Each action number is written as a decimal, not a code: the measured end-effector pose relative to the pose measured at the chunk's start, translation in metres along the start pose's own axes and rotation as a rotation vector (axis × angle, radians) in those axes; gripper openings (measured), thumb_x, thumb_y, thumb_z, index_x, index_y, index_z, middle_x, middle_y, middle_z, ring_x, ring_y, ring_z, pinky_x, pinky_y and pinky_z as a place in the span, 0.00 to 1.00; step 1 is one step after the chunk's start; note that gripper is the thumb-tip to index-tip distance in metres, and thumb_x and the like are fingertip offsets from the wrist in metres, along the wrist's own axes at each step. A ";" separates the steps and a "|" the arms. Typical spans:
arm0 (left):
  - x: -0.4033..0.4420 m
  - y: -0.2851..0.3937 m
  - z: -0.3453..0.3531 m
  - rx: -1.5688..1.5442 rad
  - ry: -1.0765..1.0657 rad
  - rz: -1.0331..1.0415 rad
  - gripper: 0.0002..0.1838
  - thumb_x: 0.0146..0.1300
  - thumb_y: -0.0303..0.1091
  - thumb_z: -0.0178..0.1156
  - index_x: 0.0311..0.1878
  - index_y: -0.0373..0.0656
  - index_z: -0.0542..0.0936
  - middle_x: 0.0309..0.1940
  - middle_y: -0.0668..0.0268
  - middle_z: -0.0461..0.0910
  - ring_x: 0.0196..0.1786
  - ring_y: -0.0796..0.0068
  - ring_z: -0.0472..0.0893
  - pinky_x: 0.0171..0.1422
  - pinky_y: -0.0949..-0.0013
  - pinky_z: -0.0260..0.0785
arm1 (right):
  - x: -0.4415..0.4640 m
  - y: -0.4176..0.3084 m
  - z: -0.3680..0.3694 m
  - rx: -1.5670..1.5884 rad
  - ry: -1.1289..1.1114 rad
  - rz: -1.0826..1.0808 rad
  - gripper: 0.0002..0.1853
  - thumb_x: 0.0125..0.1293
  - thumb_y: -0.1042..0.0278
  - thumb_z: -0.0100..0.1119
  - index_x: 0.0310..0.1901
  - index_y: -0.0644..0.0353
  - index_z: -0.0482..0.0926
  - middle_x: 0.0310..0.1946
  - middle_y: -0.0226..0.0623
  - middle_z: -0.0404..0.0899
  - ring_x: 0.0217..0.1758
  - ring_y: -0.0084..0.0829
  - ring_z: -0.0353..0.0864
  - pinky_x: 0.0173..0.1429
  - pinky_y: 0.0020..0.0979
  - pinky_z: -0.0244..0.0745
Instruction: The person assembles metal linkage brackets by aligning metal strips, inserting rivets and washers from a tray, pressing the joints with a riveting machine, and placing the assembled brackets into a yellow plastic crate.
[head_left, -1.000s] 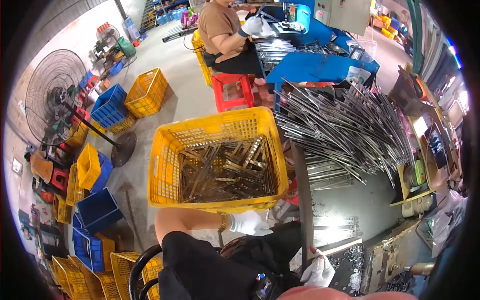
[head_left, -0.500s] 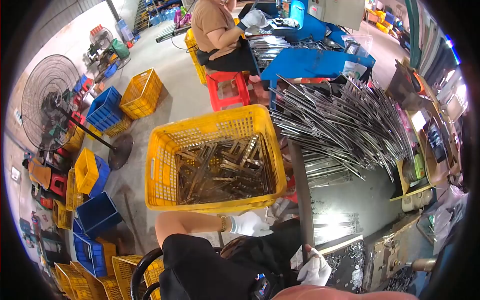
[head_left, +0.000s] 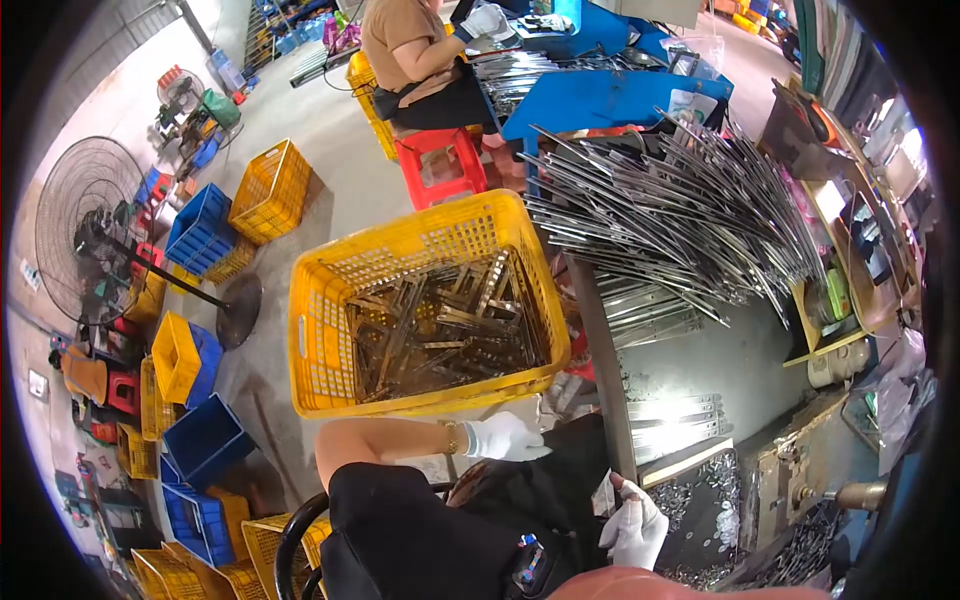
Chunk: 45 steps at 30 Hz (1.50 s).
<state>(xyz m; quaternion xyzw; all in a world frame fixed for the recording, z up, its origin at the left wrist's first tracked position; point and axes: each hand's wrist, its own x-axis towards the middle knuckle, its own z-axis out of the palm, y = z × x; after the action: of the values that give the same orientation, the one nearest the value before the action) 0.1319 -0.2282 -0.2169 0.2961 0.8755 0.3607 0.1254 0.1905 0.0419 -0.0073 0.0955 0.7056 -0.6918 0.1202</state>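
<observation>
My left hand [head_left: 505, 438], in a white glove with a gold-coloured band [head_left: 451, 438] at the wrist, lies flat over my dark-clothed thigh with its fingers stretched out. At the workbench edge, my right hand [head_left: 638, 528] is gloved too, with a bare thumb showing. Its fingers are curled in, and whatever they hold is hidden. Beside it is a tray of small metal parts [head_left: 695, 505]. Several flat metal strips [head_left: 680, 415] lie on the bench [head_left: 745, 370] beyond. In front of me stands a yellow crate [head_left: 420, 402] with metal bars [head_left: 440, 320] inside.
A large heap of long metal strips [head_left: 680, 220] covers the far bench. At right, a machine fixture [head_left: 795, 465] stands beside the tray. A co-worker [head_left: 415, 55] in white gloves sits ahead near a red stool [head_left: 442, 165]. A floor fan [head_left: 235, 305] and stacked crates [head_left: 205, 440] stand left.
The view has shifted slightly, and the crate and bench appear a little higher or further left. My right hand has turned slightly beside the tray; my left stays on the thigh.
</observation>
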 end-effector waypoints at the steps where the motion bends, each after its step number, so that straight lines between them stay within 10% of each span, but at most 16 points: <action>1: 0.004 0.016 -0.017 0.033 -0.038 -0.024 0.23 0.71 0.53 0.56 0.28 0.45 0.81 0.24 0.56 0.81 0.30 0.49 0.82 0.37 0.52 0.75 | -0.001 -0.006 0.000 -0.003 -0.016 0.027 0.25 0.80 0.55 0.50 0.57 0.75 0.80 0.10 0.25 0.73 0.14 0.13 0.67 0.27 0.17 0.63; 12: 0.016 0.034 -0.034 0.164 -0.045 0.030 0.23 0.72 0.53 0.55 0.26 0.47 0.82 0.16 0.57 0.77 0.20 0.51 0.79 0.27 0.54 0.71 | -0.010 -0.022 0.003 -0.140 -0.066 0.044 0.21 0.80 0.60 0.51 0.59 0.71 0.80 0.12 0.24 0.73 0.14 0.12 0.65 0.22 0.18 0.57; 22: 0.023 0.037 -0.024 0.188 -0.080 0.167 0.22 0.73 0.54 0.54 0.28 0.49 0.82 0.16 0.59 0.78 0.20 0.53 0.80 0.27 0.52 0.72 | -0.024 -0.021 -0.005 -0.160 -0.079 0.042 0.19 0.80 0.64 0.51 0.55 0.75 0.81 0.13 0.27 0.75 0.20 0.12 0.71 0.54 0.24 0.77; 30: 0.042 0.074 -0.042 0.079 -0.114 0.330 0.17 0.72 0.50 0.56 0.33 0.51 0.83 0.19 0.62 0.80 0.22 0.59 0.81 0.29 0.57 0.74 | -0.035 -0.012 -0.021 -0.213 -0.032 0.005 0.16 0.76 0.62 0.57 0.55 0.63 0.84 0.18 0.33 0.80 0.18 0.22 0.79 0.27 0.25 0.73; 45: 0.065 0.122 -0.060 0.061 -0.145 0.553 0.09 0.67 0.45 0.63 0.37 0.53 0.83 0.15 0.69 0.78 0.17 0.67 0.79 0.23 0.63 0.67 | -0.049 -0.018 -0.034 -0.095 0.015 -0.015 0.19 0.80 0.62 0.51 0.57 0.69 0.82 0.13 0.24 0.73 0.17 0.13 0.69 0.27 0.21 0.67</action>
<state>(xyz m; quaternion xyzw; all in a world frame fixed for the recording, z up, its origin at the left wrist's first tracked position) 0.1066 -0.1529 -0.0885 0.5523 0.7606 0.3327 0.0759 0.2306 0.0773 0.0250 0.0898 0.7393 -0.6575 0.1141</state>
